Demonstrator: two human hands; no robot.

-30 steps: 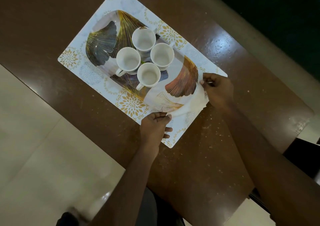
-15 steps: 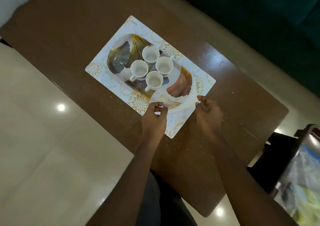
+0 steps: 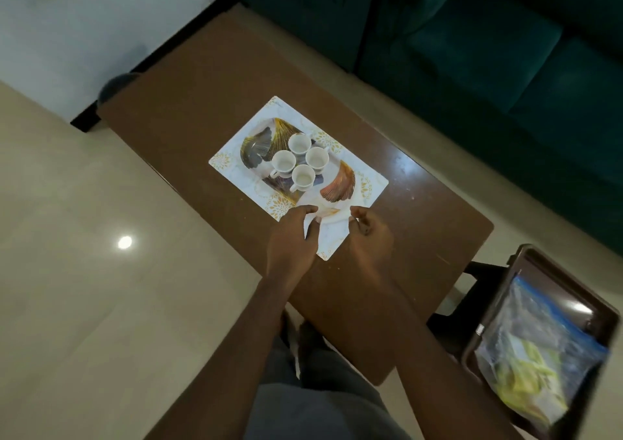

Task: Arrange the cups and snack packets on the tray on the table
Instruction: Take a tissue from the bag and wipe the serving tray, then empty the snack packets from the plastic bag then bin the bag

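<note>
A white tray printed with gold and dark leaves lies on a flowered placemat on the brown table. Several white cups stand close together in the tray's middle, handles toward the near left. My left hand grips the tray's near rim on the left, fingers curled at the edge. My right hand pinches the same rim on the right. A clear snack packet with yellow-green contents lies off the table at the lower right.
The packet rests on a dark brown stool or tray beside the table's near right corner. A dark green sofa runs along the table's far side. Pale tiled floor is on the left.
The view has pulled back and up, bringing the sofa and the snack packet into sight. My right hand slid from the tray's right rim to its near end, closer to my left hand.
</note>
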